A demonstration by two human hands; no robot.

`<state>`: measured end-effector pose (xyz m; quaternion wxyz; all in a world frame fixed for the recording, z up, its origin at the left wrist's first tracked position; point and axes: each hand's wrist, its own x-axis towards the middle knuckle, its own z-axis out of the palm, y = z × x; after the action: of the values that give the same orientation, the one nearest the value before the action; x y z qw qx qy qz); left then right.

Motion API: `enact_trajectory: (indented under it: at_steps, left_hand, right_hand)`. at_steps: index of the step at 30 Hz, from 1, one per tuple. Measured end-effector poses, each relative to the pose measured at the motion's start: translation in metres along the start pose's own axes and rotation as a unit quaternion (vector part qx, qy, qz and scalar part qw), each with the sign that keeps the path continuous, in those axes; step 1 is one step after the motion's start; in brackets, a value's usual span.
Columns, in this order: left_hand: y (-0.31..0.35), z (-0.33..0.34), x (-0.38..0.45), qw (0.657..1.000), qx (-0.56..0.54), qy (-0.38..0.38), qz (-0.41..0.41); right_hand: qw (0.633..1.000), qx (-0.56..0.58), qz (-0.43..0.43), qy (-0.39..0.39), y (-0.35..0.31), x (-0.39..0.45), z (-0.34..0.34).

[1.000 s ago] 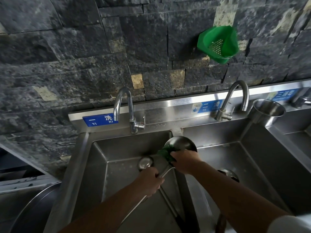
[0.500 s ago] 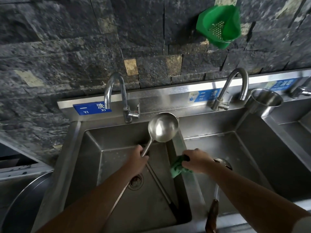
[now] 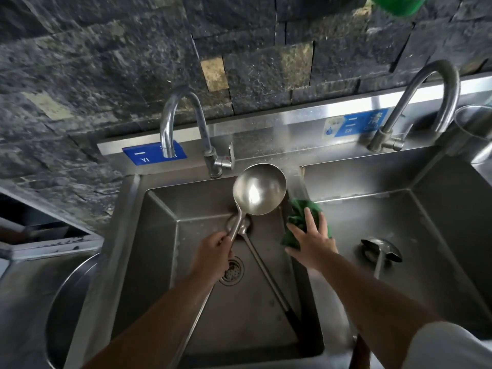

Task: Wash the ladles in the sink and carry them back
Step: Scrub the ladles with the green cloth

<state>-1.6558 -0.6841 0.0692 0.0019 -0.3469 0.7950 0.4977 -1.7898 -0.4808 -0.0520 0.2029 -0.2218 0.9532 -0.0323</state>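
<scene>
My left hand (image 3: 213,251) grips the handle of a large steel ladle (image 3: 259,189), its bowl raised over the back of the left sink basin (image 3: 159,235), just right of that basin's tap. A second ladle (image 3: 255,257) lies in this basin, bowl under the raised one, handle running to the front right. My right hand (image 3: 310,239) lies flat with fingers spread on a green cloth (image 3: 300,217) draped over the divider between the basins. A third ladle (image 3: 380,251) lies in the right basin (image 3: 439,235).
Each basin has a curved tap, the left tap (image 3: 183,129) and the right tap (image 3: 418,102). A steel cup (image 3: 474,129) stands at the far right on the sink's rim. A big round steel pan (image 3: 66,302) sits lower left. Dark stone wall behind.
My right hand took the cloth off the ladle bowl, carried it to the divider and flattened on it. My left hand lifted the ladle so its bowl faces up.
</scene>
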Motion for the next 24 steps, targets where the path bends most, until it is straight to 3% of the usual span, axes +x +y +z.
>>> enact_trajectory:
  at_steps: [3, 9, 12, 16, 18, 20, 24]
  left_hand:
    - [-0.002, 0.008, 0.002, 0.998, -0.056, -0.012, -0.004]
    - [-0.001, 0.022, 0.002, 0.991, -0.125, -0.042, -0.029]
    - [0.003, 0.028, 0.004, 0.99, -0.127, -0.055, -0.025]
    - [0.016, 0.038, 0.003, 0.994, -0.097, -0.043, 0.033]
    - [0.033, 0.048, 0.005, 0.992, -0.098, -0.039, 0.062]
    - [0.05, 0.065, 0.01, 0.991, -0.11, -0.055, 0.056]
    - [0.082, 0.116, 0.019, 0.982, -0.151, -0.111, 0.023]
  right_hand:
    - [0.999, 0.036, 0.012, -0.006, 0.007, 0.021, -0.008]
    - [0.994, 0.042, -0.01, -0.096, 0.017, 0.028, -0.024]
    - [0.996, 0.075, -0.001, -0.056, 0.019, 0.018, -0.031]
    - [0.979, 0.181, 0.065, 0.061, 0.018, -0.015, -0.022]
    - [0.945, 0.291, 0.079, 0.129, 0.015, -0.039, -0.016]
    - [0.902, 0.398, 0.086, 0.141, 0.005, -0.06, -0.016]
    - [0.764, 0.629, 0.084, 0.12, -0.019, -0.086, -0.034]
